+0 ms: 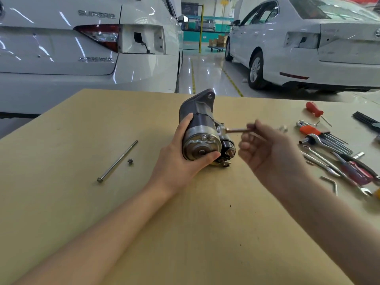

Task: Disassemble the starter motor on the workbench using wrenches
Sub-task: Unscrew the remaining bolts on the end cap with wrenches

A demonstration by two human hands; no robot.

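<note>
Right now the left hand (181, 161) holds the starter motor (202, 130) near the middle of the workbench (61, 202). Its fingers curl over the dark body and its thumb presses the shiny round end cap. The motor lies on its side, with the end cap facing the person and the mounting ear pointing toward the cars.

The right hand (267, 149) is blurry. Its fingers are curled, and the top ones pinch a small wrench (236, 130). The wrench tip touches a nut on the right side of the motor, up near the small cylinder part.

On the left part of the bench lie one long bolt (117, 161) and one small screw (129, 161) just beside it. They do not touch the motor.

On the right side is a loose heap of tools, not in any box. I can count one red-handled screwdriver (314, 110), one set of hex keys (320, 134) in an orange holder, one ratchet handle (312, 139), one bent hex key (332, 183) lying alone, and a red pair of pliers (357, 171). More metal tools lie tangled there, too mixed up to count. A small shiny part (283, 128) sits behind the right hand.

Two white cars (82, 48) stand behind the bench.
</note>
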